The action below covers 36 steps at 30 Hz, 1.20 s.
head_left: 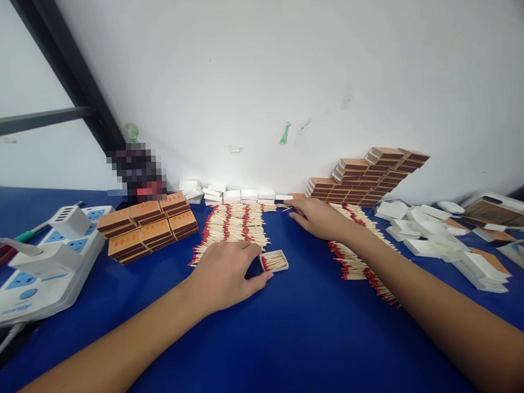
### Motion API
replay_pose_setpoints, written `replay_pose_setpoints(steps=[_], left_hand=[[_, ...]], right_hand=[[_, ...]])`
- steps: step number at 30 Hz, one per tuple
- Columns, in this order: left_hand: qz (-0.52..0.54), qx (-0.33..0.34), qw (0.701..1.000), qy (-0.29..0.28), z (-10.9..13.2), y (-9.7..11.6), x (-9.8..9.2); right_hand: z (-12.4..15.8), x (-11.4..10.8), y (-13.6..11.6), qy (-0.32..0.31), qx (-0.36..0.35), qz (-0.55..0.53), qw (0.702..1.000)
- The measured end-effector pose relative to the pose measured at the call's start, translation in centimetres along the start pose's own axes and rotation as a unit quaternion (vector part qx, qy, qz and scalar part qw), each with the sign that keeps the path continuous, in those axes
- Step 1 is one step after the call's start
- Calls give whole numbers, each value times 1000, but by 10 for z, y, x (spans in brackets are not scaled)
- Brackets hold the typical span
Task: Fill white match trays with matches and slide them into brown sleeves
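My left hand (224,275) rests on the blue table (292,333) with thumb and fingers curled around a small white tray (274,261) filled with red-tipped matches. My right hand (316,216) reaches far forward, fingers stretched toward a match or small piece by the row of white trays (245,195) at the wall; whether it grips anything I cannot make out. A heap of loose matches (232,223) lies between the hands. More matches (354,256) lie under and beside my right forearm.
Orange matchboxes (149,224) are stacked at the left, and a taller stack (367,178) leans against the wall at the right. Empty white trays and sleeves (439,242) scatter the right side. A white power strip (44,258) with plugs sits at the far left.
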State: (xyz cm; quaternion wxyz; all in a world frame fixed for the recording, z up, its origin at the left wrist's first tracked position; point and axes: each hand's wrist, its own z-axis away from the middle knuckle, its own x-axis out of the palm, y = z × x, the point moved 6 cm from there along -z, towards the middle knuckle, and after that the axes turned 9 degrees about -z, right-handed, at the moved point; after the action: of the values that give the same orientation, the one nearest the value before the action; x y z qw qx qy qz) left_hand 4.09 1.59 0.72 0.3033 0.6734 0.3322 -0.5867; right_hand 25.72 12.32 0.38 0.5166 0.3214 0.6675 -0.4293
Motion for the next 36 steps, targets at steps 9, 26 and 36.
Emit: replay_pose_setpoints(steps=[9,26,36], left_hand=[[3,-9,1000,-14,-1,0,0],[4,-5,1000,-9,-2,1,-2],[6,-6,1000,-13,-1,1,-1]], right_hand=[[-4,3,0,6,13,-2,1000],[10,-5,-7,17,-9,-31,999],[9,-4,-1,-6,-1,-36,999]])
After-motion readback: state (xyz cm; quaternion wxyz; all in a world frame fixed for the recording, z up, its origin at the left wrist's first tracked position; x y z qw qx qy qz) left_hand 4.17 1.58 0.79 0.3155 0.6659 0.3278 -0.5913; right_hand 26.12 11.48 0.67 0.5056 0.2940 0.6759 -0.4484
